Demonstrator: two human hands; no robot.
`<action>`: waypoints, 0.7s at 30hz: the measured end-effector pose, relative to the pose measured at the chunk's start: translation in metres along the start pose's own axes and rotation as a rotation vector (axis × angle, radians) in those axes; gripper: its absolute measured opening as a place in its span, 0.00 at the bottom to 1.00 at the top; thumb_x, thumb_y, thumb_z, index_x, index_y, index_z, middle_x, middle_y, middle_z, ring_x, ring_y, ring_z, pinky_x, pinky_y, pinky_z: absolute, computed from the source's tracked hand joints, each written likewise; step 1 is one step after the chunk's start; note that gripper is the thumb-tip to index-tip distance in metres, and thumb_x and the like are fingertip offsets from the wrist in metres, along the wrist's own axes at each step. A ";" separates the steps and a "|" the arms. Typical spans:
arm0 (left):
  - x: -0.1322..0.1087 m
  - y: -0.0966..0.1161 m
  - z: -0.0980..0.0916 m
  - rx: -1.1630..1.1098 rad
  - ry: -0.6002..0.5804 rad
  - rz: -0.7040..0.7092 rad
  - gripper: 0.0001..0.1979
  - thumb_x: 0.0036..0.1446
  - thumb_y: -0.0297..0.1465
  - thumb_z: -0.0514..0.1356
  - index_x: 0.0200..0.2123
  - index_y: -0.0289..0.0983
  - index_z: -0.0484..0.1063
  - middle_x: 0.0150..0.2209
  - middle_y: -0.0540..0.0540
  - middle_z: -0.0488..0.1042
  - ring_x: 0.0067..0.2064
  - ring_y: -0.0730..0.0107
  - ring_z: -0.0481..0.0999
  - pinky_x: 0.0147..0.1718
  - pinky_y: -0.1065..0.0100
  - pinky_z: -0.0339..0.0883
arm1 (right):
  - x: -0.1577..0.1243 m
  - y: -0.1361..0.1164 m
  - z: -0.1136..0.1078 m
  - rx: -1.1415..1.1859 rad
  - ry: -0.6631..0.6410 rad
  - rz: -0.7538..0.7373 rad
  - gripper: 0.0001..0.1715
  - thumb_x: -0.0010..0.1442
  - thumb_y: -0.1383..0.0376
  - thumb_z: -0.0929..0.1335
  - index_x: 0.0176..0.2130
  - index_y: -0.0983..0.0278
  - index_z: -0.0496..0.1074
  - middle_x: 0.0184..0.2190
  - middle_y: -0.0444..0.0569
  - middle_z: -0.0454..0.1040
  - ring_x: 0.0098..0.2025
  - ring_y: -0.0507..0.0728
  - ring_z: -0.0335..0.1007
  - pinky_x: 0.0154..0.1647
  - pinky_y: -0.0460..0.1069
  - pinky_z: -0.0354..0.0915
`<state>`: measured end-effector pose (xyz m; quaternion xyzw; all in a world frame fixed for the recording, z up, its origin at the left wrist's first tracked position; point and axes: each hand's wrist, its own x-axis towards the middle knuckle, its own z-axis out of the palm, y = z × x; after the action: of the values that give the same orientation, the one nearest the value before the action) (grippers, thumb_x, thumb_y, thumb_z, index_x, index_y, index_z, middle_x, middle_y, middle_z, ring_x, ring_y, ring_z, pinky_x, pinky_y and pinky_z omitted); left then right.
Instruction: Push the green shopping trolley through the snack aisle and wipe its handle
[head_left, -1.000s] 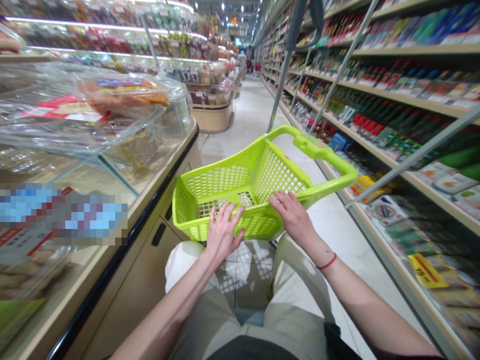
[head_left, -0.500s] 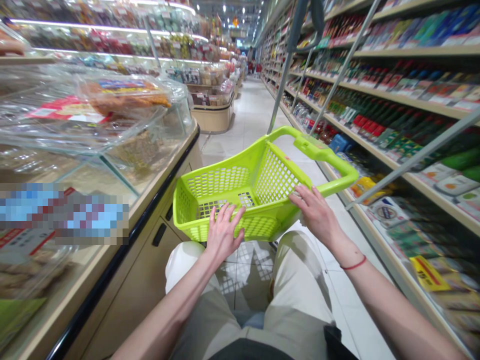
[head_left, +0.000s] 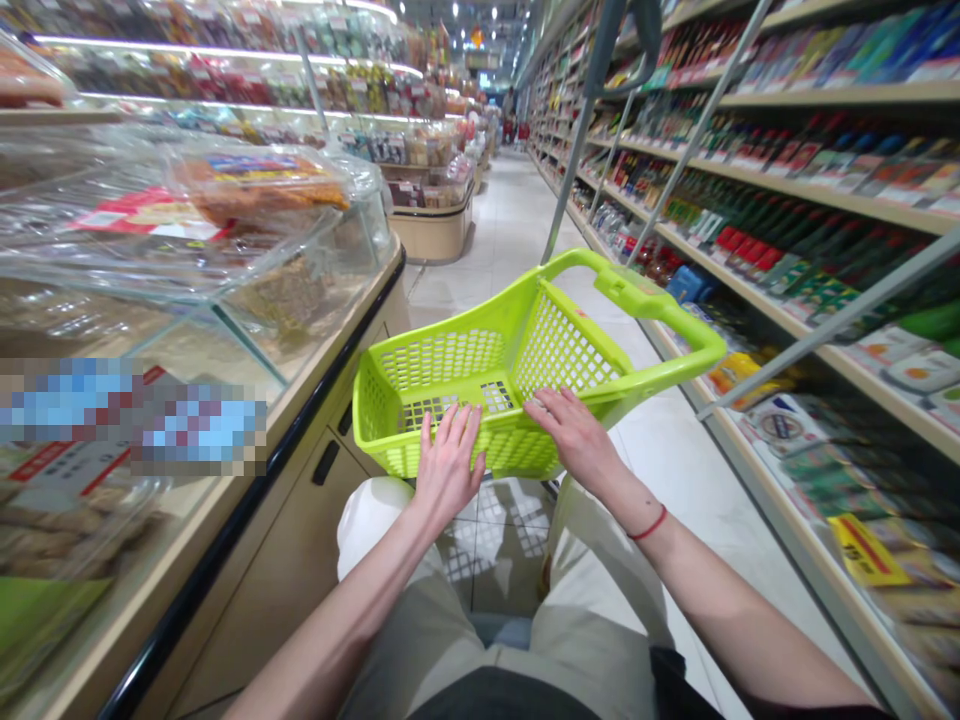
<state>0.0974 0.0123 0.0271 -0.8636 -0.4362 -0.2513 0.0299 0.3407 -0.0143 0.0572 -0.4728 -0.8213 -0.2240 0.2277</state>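
Now | basket [head_left: 442, 360]: lime-green, latticed | left hand [head_left: 448, 470], right hand [head_left: 577, 445]: fingers [head_left: 453, 428] spread flat atop it

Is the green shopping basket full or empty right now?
Empty. The green basket holds nothing: only its bare mesh floor and walls show inside.

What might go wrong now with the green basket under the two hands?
1. The left hand and the right hand lie flat and open on the near rim of the green basket, not on its handle, so the tilted basket may slip or tip away.
2. The basket sits close to the counter edge on one side and the slanted metal poles before the shelves on the other; a swing may knock either.
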 end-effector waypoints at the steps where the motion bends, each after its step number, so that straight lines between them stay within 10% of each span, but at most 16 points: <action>1: -0.002 -0.001 0.000 0.004 0.002 -0.021 0.33 0.63 0.33 0.54 0.69 0.34 0.52 0.67 0.39 0.62 0.70 0.51 0.55 0.69 0.43 0.32 | 0.001 -0.002 0.002 0.010 0.002 0.001 0.24 0.64 0.77 0.60 0.56 0.68 0.71 0.57 0.63 0.73 0.61 0.62 0.68 0.64 0.63 0.63; 8: -0.012 -0.006 0.002 0.140 0.043 -0.243 0.30 0.60 0.32 0.57 0.65 0.38 0.61 0.69 0.39 0.58 0.71 0.40 0.49 0.64 0.28 0.27 | 0.003 -0.006 0.005 0.040 -0.028 -0.052 0.27 0.63 0.78 0.59 0.58 0.68 0.70 0.60 0.63 0.70 0.63 0.61 0.66 0.65 0.63 0.62; 21: -0.017 -0.013 0.001 0.149 0.035 -0.230 0.27 0.60 0.31 0.57 0.63 0.44 0.65 0.67 0.40 0.60 0.70 0.40 0.51 0.62 0.25 0.28 | -0.019 0.049 -0.037 -0.076 -0.072 0.015 0.31 0.63 0.79 0.57 0.63 0.68 0.66 0.61 0.63 0.69 0.64 0.62 0.63 0.67 0.63 0.59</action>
<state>0.0793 0.0080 0.0164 -0.7987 -0.5491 -0.2352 0.0724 0.3981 -0.0271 0.0828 -0.4949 -0.8163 -0.2360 0.1816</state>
